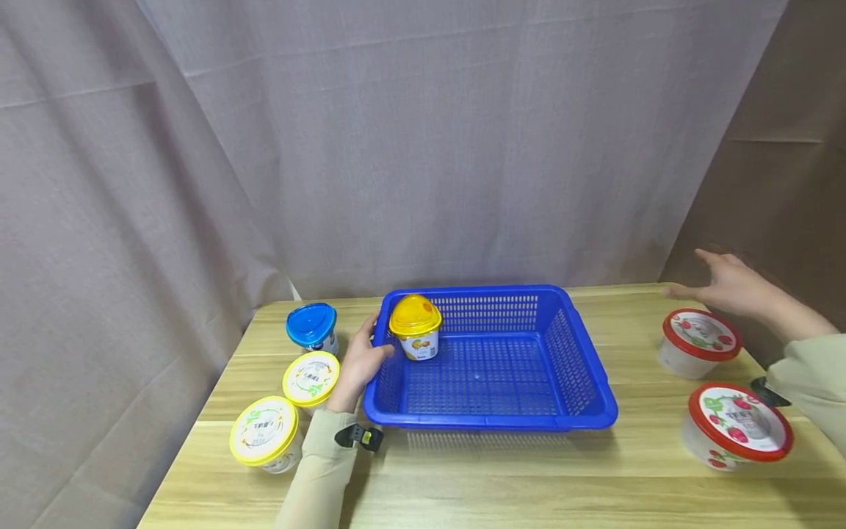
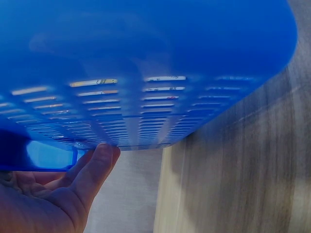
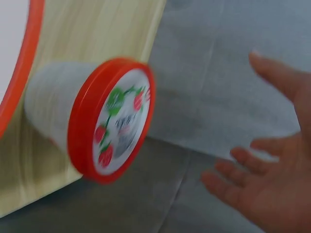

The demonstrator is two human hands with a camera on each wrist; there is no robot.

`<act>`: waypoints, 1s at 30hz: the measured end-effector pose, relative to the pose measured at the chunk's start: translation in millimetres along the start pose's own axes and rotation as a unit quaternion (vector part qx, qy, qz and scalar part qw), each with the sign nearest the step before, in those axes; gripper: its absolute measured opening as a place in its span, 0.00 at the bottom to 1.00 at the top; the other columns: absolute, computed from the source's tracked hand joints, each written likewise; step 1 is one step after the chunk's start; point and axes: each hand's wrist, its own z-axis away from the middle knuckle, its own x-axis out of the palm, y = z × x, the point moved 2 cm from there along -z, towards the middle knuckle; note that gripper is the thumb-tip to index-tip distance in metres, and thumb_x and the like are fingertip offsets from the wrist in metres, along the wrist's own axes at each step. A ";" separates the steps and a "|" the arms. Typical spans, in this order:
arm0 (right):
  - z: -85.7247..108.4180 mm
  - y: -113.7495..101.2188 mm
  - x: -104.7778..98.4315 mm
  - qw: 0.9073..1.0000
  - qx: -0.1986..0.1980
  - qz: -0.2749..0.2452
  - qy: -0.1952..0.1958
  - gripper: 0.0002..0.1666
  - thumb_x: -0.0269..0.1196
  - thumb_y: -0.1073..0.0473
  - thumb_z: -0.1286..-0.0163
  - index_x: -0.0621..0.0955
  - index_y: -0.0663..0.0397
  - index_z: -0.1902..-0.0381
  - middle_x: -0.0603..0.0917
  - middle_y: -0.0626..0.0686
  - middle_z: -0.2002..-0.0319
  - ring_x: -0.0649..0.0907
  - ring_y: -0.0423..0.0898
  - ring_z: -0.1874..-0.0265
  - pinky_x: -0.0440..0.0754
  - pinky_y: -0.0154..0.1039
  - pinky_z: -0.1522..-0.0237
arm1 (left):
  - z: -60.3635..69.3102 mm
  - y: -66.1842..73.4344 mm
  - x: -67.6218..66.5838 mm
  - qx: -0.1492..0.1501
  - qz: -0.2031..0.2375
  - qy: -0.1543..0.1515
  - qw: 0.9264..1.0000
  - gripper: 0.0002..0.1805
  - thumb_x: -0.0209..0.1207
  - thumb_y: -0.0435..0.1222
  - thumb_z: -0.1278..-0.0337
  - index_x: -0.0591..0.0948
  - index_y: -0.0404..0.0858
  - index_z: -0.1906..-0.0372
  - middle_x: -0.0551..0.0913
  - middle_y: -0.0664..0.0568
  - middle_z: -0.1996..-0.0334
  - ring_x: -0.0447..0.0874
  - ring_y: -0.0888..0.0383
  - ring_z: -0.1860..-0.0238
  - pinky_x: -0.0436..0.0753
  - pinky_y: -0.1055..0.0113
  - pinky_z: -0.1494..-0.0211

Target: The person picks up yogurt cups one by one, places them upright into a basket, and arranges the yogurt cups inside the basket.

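A blue plastic basket (image 1: 489, 421) with slotted walls stands on the wooden table. My left hand (image 1: 362, 361) grips its left rim, the thumb on the inner side; the left wrist view shows the hand (image 2: 63, 194) close against the slotted wall. In the basket's back left corner sits a small white tub with a domed yellow lid (image 1: 415, 316). Over on the far right, my right hand (image 1: 734, 285) hovers with fingers spread, holding nothing. Just below it is a red-lidded tub (image 1: 702, 339) with a cherry-like print; in the right wrist view that hand (image 3: 277, 179) is apart from the tub.
A second red-lidded tub (image 1: 740, 426) stands nearer the front right. Left of the basket are a blue-lidded tub (image 1: 312, 325) and two yellow-lidded tubs, one at the middle (image 1: 311, 378) and one nearer the front (image 1: 264, 432). A grey curtain (image 1: 423, 147) hangs behind the table.
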 end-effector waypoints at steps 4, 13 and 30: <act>1.3 8.5 5.3 0.999 -0.029 0.014 -0.026 0.66 0.65 0.39 0.33 0.42 0.83 0.27 0.48 0.90 0.35 0.54 0.86 0.38 0.58 0.81 0.44 | 0.8 1.2 -0.4 -0.005 0.002 0.002 1.000 0.47 0.59 0.25 0.56 0.61 0.35 0.23 0.73 0.32 0.35 0.76 0.37 0.40 0.75 0.43 0.37; 3.5 20.1 15.3 0.997 -0.050 0.018 -0.050 0.63 0.66 0.42 0.34 0.46 0.85 0.28 0.52 0.89 0.36 0.57 0.85 0.40 0.62 0.81 0.47 | 1.9 3.1 0.3 -0.006 -0.004 0.004 1.000 0.47 0.59 0.25 0.57 0.61 0.35 0.23 0.72 0.33 0.34 0.77 0.38 0.41 0.76 0.44 0.38; 13.4 28.4 29.4 0.995 -0.048 0.003 -0.091 0.61 0.65 0.44 0.34 0.47 0.86 0.29 0.52 0.87 0.37 0.58 0.81 0.42 0.67 0.79 0.49 | 1.7 0.7 -0.6 0.001 0.000 -0.001 1.000 0.47 0.59 0.25 0.56 0.62 0.35 0.23 0.73 0.31 0.35 0.77 0.36 0.41 0.77 0.42 0.39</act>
